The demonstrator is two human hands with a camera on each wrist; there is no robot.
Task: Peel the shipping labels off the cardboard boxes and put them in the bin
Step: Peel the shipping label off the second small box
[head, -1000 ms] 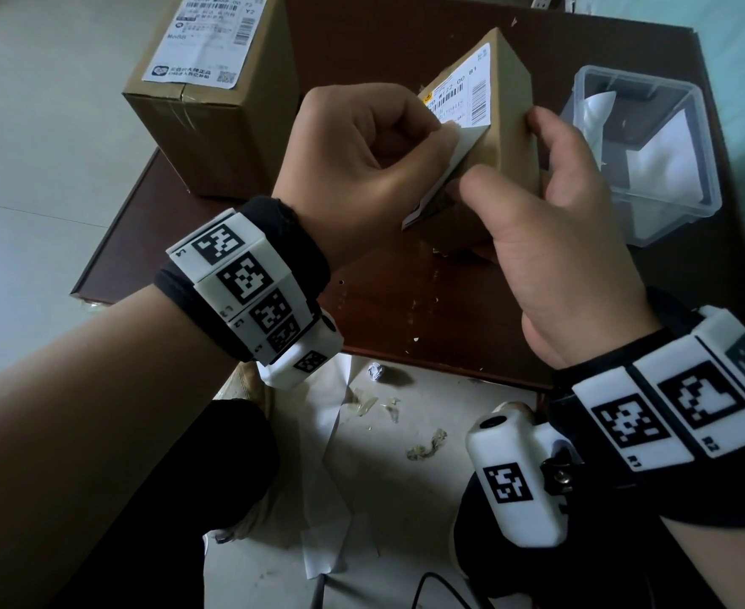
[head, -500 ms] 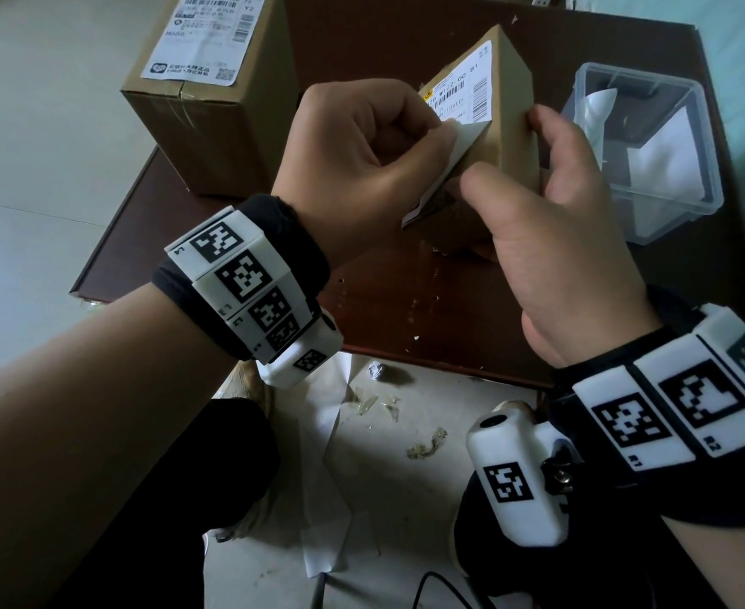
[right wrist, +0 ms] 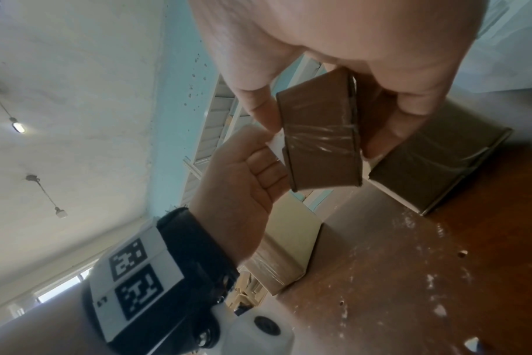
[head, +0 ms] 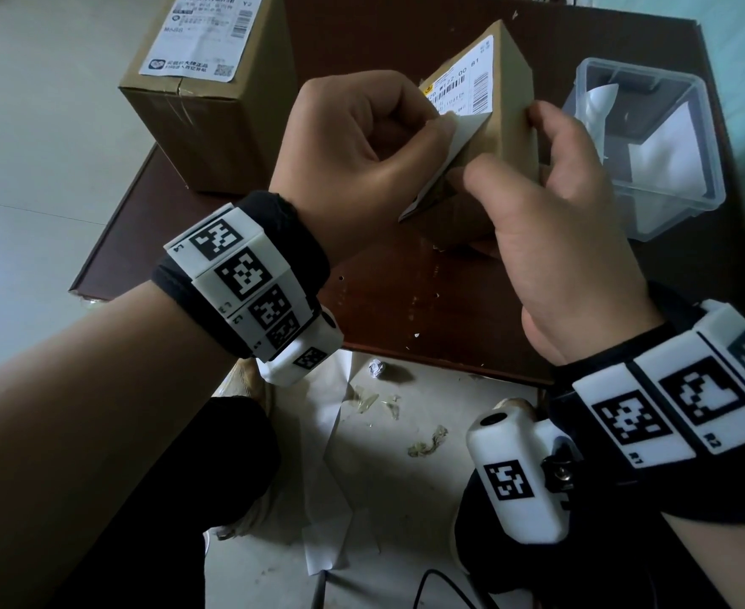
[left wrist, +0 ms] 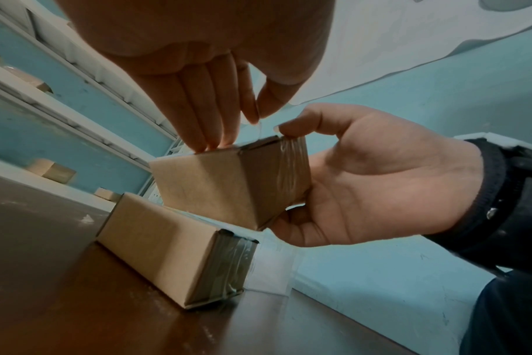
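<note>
Fingers of the left hand (head: 362, 156) are curled tight, with thumb and forefinger pinching the lifted lower edge of the shipping label (head: 458, 107); the left wrist view confirms the thumb tip meeting the fingertips on that edge. The label is part peeled: its upper printed portion, barcode included, is still stuck to the face of the small cardboard box (head: 504, 138), while the freed strip hangs down toward 7 o'clock. The right hand (head: 559, 222) grips the small cardboard box, thumb pressed on the near face beside the peeled strip and fingers wrapped round the far side at 3 o'clock. The box is tilted, one corner uppermost; whether its lower edge rests on the bench (head: 406, 301) cannot be told from the head view, though the wrist views show it raised clear of the surface. A larger cardboard box (head: 212, 112) stands on the bench at 10 o'clock from the hands, well apart, its own label (head: 204, 33) fully stuck on top. A clear plastic bin (head: 652, 147) sits on the bench at 3 o'clock, just beside the right hand, with white paper pieces (head: 665, 156) inside. Small white flecks lie on the bench surface. Paper scraps (head: 428, 441) lie on the floor at 6 o'clock, below the bench edge.
</note>
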